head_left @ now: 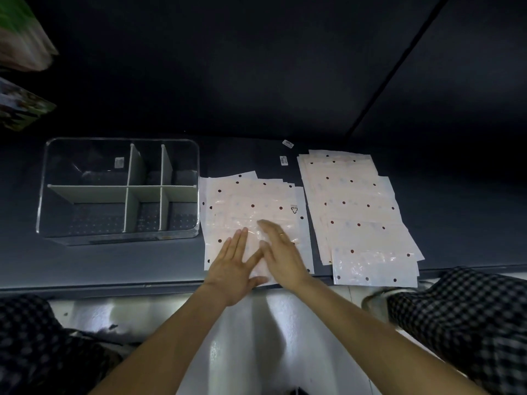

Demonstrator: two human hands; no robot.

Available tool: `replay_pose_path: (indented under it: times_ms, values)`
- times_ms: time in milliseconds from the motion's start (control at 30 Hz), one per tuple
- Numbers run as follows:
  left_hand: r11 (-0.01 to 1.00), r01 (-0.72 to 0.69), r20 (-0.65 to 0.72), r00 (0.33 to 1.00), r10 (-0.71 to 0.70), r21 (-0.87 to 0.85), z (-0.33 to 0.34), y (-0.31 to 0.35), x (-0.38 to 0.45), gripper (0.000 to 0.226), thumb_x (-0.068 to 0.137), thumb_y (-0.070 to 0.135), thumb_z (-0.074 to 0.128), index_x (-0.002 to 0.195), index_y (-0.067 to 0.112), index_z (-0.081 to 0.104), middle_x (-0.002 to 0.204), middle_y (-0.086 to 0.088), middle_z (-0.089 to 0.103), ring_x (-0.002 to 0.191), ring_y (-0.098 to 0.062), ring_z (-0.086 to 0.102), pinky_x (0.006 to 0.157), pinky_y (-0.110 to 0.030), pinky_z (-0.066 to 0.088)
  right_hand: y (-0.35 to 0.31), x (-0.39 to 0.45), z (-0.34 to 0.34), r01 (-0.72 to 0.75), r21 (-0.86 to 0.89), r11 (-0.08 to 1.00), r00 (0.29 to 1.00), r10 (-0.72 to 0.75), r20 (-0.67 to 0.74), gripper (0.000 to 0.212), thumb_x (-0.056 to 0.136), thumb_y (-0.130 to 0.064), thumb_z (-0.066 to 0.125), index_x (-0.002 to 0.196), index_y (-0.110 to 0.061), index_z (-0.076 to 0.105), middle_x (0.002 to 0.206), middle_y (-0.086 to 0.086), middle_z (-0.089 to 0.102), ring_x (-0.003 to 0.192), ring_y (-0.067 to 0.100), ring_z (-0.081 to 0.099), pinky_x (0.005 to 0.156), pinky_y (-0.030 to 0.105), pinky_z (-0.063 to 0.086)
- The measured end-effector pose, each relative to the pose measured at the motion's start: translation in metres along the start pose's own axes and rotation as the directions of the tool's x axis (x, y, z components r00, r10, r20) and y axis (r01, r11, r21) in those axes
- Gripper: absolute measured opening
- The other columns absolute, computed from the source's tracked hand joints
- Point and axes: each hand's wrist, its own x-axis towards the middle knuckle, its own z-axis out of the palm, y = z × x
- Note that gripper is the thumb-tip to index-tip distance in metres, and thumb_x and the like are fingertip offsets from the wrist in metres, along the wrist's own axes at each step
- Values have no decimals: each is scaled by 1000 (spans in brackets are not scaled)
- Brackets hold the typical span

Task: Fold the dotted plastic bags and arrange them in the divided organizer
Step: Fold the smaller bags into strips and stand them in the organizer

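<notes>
- left hand (232, 269) and right hand (281, 252): fingers released, flat on near bag stack (251, 206).
- second stack (356, 206), right of fingers: unfolded.
- organizer (119, 189), left of fingers: no bags inside; folding barely begun.

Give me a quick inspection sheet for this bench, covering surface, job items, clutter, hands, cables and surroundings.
Surface: dark table, front edge nearest the person.
Job's things: clear divided organizer at left, no bags inside; middle stack of dotted bags lying flat; right stack of dotted bags fanned out, reaching the table's front edge.
Clutter: two small white labels behind the stacks.
Grippers: left hand and right hand open, palms down over the middle stack; right hand blurred.
Cables: nothing seen.
Surroundings: dark backdrop; colourful packaging at upper left, blurred.
</notes>
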Motion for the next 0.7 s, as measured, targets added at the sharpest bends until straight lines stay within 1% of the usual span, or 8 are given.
replay_pose_path:
  times_ms: [33, 67, 200, 333, 400, 500, 600, 700]
  values:
    - [1000, -4, 3, 1000, 4, 0, 0, -1, 0, 72, 93, 64, 18, 148, 29, -12, 148, -17, -35, 135, -28, -35, 114, -38, -17, -1, -4, 6, -44, 101, 994, 993, 33, 111, 43, 99, -13, 41, 142, -15, 36, 147, 0, 37, 134, 13, 36, 109, 17, 26]
    - [1000, -10, -1, 1000, 10, -7, 0, -2, 0, 73, 92, 64, 18, 149, 29, -10, 148, -17, -35, 136, -29, -34, 115, -38, -17, 0, -6, 9, -105, 189, 976, 985, 76, 152, 43, 99, -13, 40, 142, -16, 36, 147, -2, 38, 134, 11, 36, 109, 17, 25]
    - [998, -51, -23, 998, 50, -47, 1, -12, -4, 71, 92, 65, 22, 145, 39, -16, 149, -15, -34, 138, -27, -32, 116, -36, -15, 11, -7, 1, -257, 425, 868, 963, 266, 39, 40, 100, -11, 40, 139, -15, 41, 140, -1, 47, 126, 8, 44, 106, 18, 31]
    - [996, 3, -66, 998, -8, -84, -1, -23, -13, 67, 92, 64, 25, 147, 43, -7, 152, -16, -29, 138, -26, -31, 111, -32, -17, 29, -7, -11, -318, 475, 820, 917, 393, -65, 36, 99, -9, 40, 133, -17, 47, 129, -3, 54, 118, 10, 52, 99, 18, 35]
    - [995, 5, -59, 998, -12, -103, -3, -24, -15, 66, 92, 64, 27, 147, 44, -2, 152, -16, -28, 139, -26, -30, 110, -31, -16, 32, -2, -12, -342, 377, 861, 910, 404, -97, 34, 97, -10, 44, 131, -16, 50, 129, -1, 55, 117, 14, 51, 96, 16, 33]
    - [992, -3, -42, 999, -3, -126, -3, -24, -15, 66, 91, 65, 29, 147, 46, -1, 152, -15, -30, 140, -27, -29, 112, -32, -14, 31, 14, -16, -267, 12, 964, 955, 266, -130, 38, 94, -14, 52, 132, -16, 51, 134, 0, 52, 125, 18, 42, 100, 18, 30]
    - [991, -4, -39, 999, -2, -134, -2, -26, -15, 66, 91, 65, 31, 146, 47, 0, 152, -14, -31, 140, -26, -30, 112, -33, -13, 28, 31, -23, -124, -294, 948, 992, 125, -14, 43, 90, -22, 60, 132, -19, 50, 133, 1, 53, 124, 21, 42, 102, 27, 33]
    - [989, 10, -29, 999, -15, -149, -4, -25, -15, 65, 90, 64, 33, 146, 47, 5, 153, -14, -28, 141, -26, -28, 112, -33, -12, 26, 45, -27, -109, -412, 905, 982, 162, 97, 41, 85, -29, 66, 123, -20, 54, 122, 3, 56, 115, 22, 49, 96, 33, 40]
